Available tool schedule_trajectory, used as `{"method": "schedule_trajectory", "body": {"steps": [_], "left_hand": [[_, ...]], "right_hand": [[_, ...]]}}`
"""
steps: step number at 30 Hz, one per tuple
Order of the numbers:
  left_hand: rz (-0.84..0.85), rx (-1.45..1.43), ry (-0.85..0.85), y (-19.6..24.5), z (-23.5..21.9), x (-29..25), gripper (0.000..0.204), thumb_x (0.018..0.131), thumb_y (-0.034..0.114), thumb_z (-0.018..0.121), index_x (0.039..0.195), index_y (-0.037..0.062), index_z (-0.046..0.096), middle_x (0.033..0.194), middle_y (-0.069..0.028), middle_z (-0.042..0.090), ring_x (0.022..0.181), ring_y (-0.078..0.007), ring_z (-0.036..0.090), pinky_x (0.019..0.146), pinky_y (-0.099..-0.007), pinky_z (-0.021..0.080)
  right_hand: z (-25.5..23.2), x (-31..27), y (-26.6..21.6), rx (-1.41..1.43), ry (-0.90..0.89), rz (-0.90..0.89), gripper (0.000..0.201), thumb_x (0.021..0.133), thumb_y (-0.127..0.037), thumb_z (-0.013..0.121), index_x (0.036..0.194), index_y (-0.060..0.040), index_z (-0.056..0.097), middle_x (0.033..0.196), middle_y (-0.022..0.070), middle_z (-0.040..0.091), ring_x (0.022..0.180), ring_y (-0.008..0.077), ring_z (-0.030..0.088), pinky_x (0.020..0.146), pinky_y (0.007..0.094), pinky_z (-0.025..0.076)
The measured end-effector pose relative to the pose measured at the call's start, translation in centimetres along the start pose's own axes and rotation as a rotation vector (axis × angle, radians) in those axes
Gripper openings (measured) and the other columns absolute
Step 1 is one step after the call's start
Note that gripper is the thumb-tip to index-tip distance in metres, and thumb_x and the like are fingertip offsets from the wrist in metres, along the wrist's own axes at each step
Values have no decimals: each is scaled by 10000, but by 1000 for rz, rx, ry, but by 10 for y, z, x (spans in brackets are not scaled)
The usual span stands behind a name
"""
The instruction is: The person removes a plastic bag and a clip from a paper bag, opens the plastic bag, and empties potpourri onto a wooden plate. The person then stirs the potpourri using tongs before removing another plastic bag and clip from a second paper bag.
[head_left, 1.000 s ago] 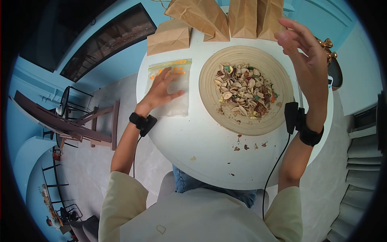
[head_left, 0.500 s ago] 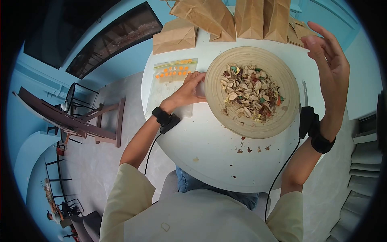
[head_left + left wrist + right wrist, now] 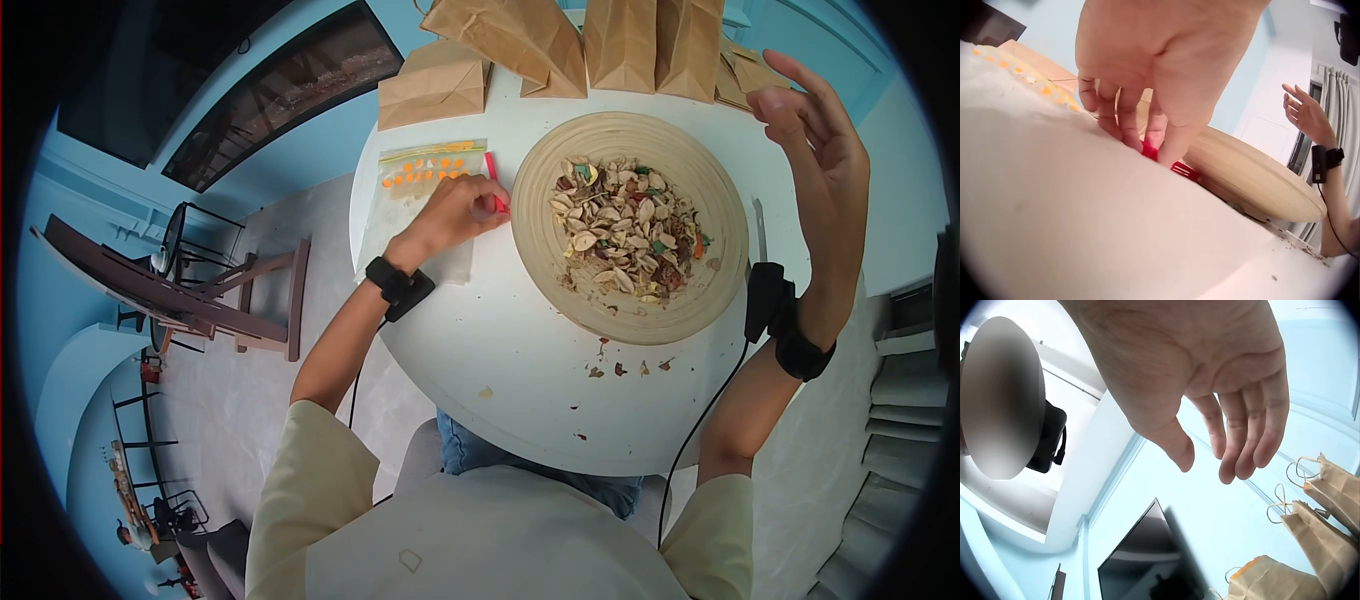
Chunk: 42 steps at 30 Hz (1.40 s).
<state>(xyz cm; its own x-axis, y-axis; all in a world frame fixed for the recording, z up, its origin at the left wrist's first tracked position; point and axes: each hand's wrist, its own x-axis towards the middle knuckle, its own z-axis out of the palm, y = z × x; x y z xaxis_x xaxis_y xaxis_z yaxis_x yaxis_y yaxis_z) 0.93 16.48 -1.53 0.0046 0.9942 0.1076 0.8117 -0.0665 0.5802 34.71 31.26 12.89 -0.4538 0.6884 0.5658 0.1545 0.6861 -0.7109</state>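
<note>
A red clip (image 3: pixel 492 180) lies on the white worktop (image 3: pixel 520 370) between a clear bag (image 3: pixel 425 200) and a wooden bowl (image 3: pixel 630 225). The left hand (image 3: pixel 462 208) pinches the clip with curled fingers (image 3: pixel 1172 140). The right hand (image 3: pixel 815 140) is raised over the bowl's far edge, fingers loosely spread and holding nothing.

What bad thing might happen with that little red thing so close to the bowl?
The left hand pinches the red clip right against the bowl, so a jerk might nudge the bowl and spill more bits onto the table. The clip might also slip from the fingertips. The raised right hand steadies nothing.
</note>
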Motion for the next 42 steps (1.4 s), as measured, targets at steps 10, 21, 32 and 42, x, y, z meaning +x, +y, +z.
{"method": "schedule_trajectory", "body": {"steps": [10, 21, 32, 42], "left_hand": [[-93, 254, 56, -7, -4, 33, 201, 780, 209, 747, 887, 50, 688, 781, -84, 668, 740, -207, 623, 735, -329, 489], [-164, 302, 98, -23, -11, 46, 266, 863, 278, 690, 877, 15, 658, 799, -125, 668, 730, -243, 632, 701, -357, 490], [-282, 243, 102, -16, -4, 62, 360, 888, 359, 661, 1064, 63, 553, 805, -110, 648, 744, -235, 621, 720, -364, 489], [-204, 262, 187, -46, -33, 19, 487, 882, 351, 669, 1249, 64, 526, 1180, -202, 572, 1155, -295, 523, 947, -390, 443]], "right_hand": [[1, 0, 4, 11, -35, -39, 378, 967, -173, 588, 1315, -30, 549, 955, 42, 685, 950, 110, 631, 852, 252, 459], [26, -14, -23, 162, 32, -193, 383, 960, -163, 602, 1314, -28, 546, 951, 38, 681, 943, 103, 631, 865, 256, 461], [15, -2, -12, 3, -78, -17, 396, 954, -158, 612, 1319, -23, 540, 936, 31, 670, 940, 98, 624, 878, 258, 462], [9, -1, -10, -23, -78, -37, 372, 955, -165, 609, 1303, -44, 563, 930, 27, 672, 918, 101, 631, 870, 261, 466]]}}
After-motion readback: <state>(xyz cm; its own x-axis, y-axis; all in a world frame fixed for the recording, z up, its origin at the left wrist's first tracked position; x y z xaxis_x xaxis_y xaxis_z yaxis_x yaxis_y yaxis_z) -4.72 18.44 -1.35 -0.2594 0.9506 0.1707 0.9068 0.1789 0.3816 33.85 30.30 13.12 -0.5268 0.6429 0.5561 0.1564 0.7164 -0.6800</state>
